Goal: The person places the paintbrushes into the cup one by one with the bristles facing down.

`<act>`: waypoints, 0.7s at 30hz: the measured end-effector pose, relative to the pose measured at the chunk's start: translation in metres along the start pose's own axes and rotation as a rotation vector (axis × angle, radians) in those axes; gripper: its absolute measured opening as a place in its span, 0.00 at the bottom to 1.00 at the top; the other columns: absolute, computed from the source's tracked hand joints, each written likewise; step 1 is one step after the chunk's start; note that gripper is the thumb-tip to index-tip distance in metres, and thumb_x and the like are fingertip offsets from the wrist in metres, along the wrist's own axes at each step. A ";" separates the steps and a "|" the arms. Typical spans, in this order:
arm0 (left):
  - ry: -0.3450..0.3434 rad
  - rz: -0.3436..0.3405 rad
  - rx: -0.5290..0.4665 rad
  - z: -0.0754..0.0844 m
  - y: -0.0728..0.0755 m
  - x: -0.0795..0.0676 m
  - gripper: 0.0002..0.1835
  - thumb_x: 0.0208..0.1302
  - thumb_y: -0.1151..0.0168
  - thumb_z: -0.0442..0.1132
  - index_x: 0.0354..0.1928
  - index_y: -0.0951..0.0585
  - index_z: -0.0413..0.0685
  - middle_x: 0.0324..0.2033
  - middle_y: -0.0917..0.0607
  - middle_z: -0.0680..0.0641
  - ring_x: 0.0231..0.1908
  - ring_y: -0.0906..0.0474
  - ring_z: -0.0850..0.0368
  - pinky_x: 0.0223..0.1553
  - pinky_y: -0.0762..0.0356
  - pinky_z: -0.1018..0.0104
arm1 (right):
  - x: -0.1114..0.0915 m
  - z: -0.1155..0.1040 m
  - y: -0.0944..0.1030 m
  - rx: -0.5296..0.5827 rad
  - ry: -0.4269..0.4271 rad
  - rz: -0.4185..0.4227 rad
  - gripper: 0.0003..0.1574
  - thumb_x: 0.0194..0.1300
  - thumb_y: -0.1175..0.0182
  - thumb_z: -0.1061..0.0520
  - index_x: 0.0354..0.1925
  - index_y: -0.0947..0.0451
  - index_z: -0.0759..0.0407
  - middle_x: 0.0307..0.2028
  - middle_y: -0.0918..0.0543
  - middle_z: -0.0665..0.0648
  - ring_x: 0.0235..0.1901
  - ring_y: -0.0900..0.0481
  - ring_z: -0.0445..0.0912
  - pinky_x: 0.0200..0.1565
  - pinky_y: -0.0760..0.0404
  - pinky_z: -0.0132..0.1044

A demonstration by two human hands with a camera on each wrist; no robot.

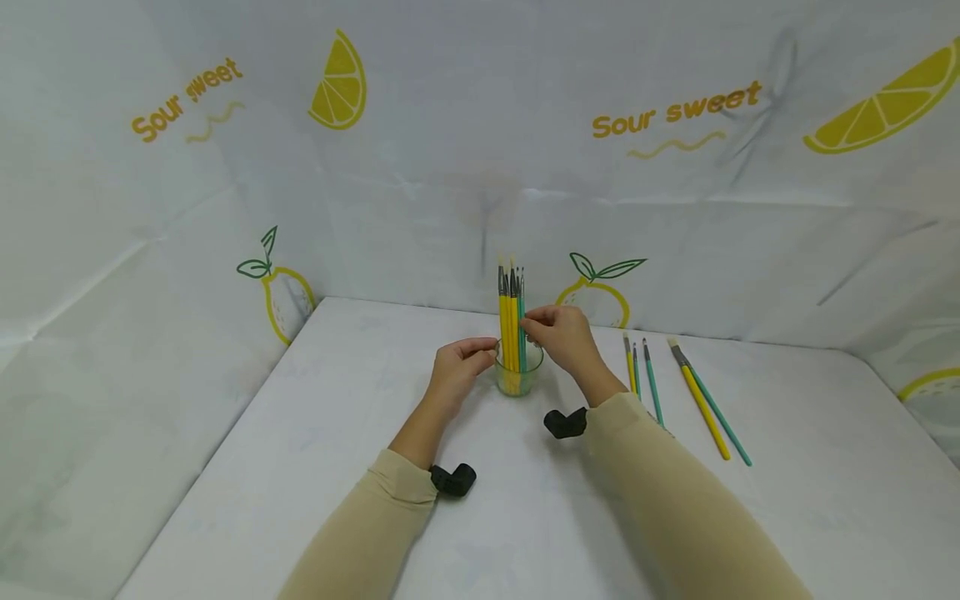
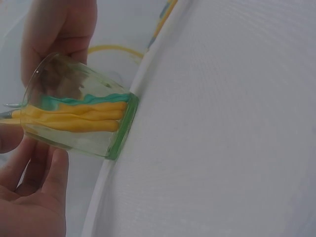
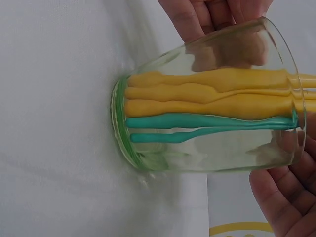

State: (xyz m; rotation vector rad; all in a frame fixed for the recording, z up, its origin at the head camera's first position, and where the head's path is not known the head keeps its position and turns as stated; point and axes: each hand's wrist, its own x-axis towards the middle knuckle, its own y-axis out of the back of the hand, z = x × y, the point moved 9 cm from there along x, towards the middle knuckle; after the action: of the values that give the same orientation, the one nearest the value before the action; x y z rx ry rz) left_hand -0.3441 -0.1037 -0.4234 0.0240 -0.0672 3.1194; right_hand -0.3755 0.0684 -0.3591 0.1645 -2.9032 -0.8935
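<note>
White table (image 1: 315, 400), lemon-print backdrop (image 1: 420, 192) behind

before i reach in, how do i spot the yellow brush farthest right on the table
On the white table, look right of the right sleeve. The yellow brush lies left of a green brush; unlike the other loose yellow brush, its whole length shows.

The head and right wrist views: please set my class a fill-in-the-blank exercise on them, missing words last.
In the right wrist view, ____ yellow handles stand in the glass cup.
In the head view, the loose brushes lie to the cup's ____.
The person's ____ hand is farther from those brushes.
The backdrop lettering reads "Sour ____".
Missing words: three; right; left; sweet
</note>
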 end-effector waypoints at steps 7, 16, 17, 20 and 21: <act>0.000 -0.002 0.018 0.001 0.000 -0.001 0.14 0.64 0.38 0.37 0.49 0.15 0.41 0.48 0.15 0.46 0.48 0.22 0.57 0.53 0.21 0.66 | -0.007 0.002 0.021 -0.044 0.010 0.004 0.26 0.67 0.40 0.40 0.54 0.18 0.55 0.44 0.14 0.57 0.42 0.18 0.51 0.45 0.17 0.44; 0.012 0.008 0.035 0.000 0.001 -0.001 0.15 0.63 0.37 0.38 0.50 0.15 0.42 0.48 0.15 0.45 0.49 0.22 0.57 0.54 0.21 0.65 | -0.036 0.007 0.088 -0.037 0.058 0.171 0.23 0.69 0.41 0.44 0.52 0.18 0.59 0.43 0.14 0.61 0.34 0.17 0.44 0.37 0.17 0.31; 0.016 0.007 0.033 -0.001 0.001 -0.001 0.15 0.63 0.37 0.38 0.50 0.15 0.42 0.49 0.15 0.45 0.49 0.22 0.57 0.54 0.22 0.65 | -0.041 0.010 0.096 -0.035 0.049 0.190 0.24 0.68 0.41 0.43 0.52 0.18 0.59 0.43 0.14 0.61 0.34 0.18 0.43 0.36 0.17 0.30; 0.025 0.007 0.026 -0.001 0.000 -0.002 0.14 0.63 0.37 0.38 0.50 0.15 0.42 0.49 0.15 0.45 0.49 0.22 0.57 0.55 0.22 0.64 | -0.054 0.021 0.116 -0.039 0.008 0.235 0.27 0.68 0.42 0.41 0.53 0.18 0.59 0.44 0.14 0.61 0.33 0.18 0.39 0.35 0.18 0.28; 0.028 0.008 0.023 -0.002 0.000 -0.002 0.14 0.63 0.37 0.38 0.50 0.15 0.42 0.49 0.15 0.45 0.49 0.22 0.57 0.54 0.21 0.65 | -0.059 0.024 0.122 -0.046 -0.006 0.249 0.28 0.68 0.42 0.40 0.53 0.18 0.59 0.45 0.14 0.61 0.33 0.18 0.39 0.35 0.18 0.28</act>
State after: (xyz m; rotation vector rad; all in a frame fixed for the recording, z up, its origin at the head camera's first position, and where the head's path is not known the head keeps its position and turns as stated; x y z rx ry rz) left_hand -0.3424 -0.1037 -0.4254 -0.0200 -0.0310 3.1278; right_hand -0.3296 0.1899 -0.3141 -0.1991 -2.8214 -0.9158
